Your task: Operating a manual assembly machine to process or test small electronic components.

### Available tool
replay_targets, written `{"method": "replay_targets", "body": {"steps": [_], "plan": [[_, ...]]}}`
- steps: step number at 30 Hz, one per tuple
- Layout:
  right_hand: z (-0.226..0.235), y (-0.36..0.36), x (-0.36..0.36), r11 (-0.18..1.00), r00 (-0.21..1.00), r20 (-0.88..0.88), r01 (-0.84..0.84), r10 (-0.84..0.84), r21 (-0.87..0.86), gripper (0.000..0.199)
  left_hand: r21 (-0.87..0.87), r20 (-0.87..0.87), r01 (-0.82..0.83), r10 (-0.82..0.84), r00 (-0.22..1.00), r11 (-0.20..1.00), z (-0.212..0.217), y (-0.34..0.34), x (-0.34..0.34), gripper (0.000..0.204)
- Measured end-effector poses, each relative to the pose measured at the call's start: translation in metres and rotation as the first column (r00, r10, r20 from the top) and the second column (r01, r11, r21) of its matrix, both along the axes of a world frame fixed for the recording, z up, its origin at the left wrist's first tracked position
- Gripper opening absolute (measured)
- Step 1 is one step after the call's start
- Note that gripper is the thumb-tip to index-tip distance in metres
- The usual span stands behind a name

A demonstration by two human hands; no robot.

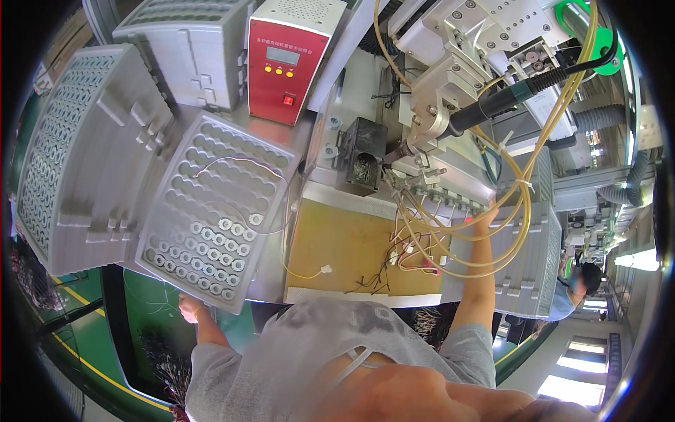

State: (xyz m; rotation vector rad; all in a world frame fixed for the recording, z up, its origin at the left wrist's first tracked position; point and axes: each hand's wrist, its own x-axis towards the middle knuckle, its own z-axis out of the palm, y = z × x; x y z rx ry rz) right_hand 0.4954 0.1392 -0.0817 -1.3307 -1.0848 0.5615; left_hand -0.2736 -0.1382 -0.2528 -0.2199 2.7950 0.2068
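My left hand (188, 308) hangs low past the near left corner of a grey plastic tray (271, 151). Its fingers look curled, and thin pale strands (160, 305) trail beside them; what they grip is too small to make out. Round pockets cover the tray, and small ring-shaped parts (202, 248) fill several of its nearer rows. A thin wire (242, 160) lies across it. My right arm reaches forward to the right end of the machine's metal fixture (450, 200). There my right hand (486, 214) touches or nearly touches the fixture, its fingers mostly hidden.
A red-fronted control box (285, 77) stands at the back. Stacked grey trays rise at the left (91, 169) and right (527, 260). Yellow hoses (524, 184) loop from the machine over a tan board (337, 239) with loose wires (383, 271). A black box (364, 151) sits beside the soldering head (478, 112). Another person (566, 299) is farther right.
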Motion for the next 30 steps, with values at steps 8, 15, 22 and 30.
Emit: {"method": "replay_targets", "body": {"steps": [8,15,22,30], "plan": [[0.015,-0.004,-0.025,0.998,0.894,0.446,0.055,-0.039,-0.023,0.038,-0.010,-0.002,-0.022,0.022,1.000,1.000,-0.003,-0.004,-0.002,0.051],[-0.001,-0.003,-0.012,0.995,0.959,0.266,0.094,-0.096,0.019,0.041,-0.002,-0.004,-0.009,0.009,1.000,1.000,-0.006,-0.004,-0.003,0.052],[-0.013,0.001,0.015,0.986,0.814,0.558,0.150,-0.165,0.072,0.041,0.004,-0.001,-0.005,0.005,1.000,1.000,-0.012,-0.006,-0.006,0.052],[-0.012,0.001,0.017,0.989,0.841,0.524,0.080,-0.134,0.124,0.039,0.006,-0.012,0.008,-0.008,1.000,1.000,-0.015,-0.006,-0.005,0.052]]}}
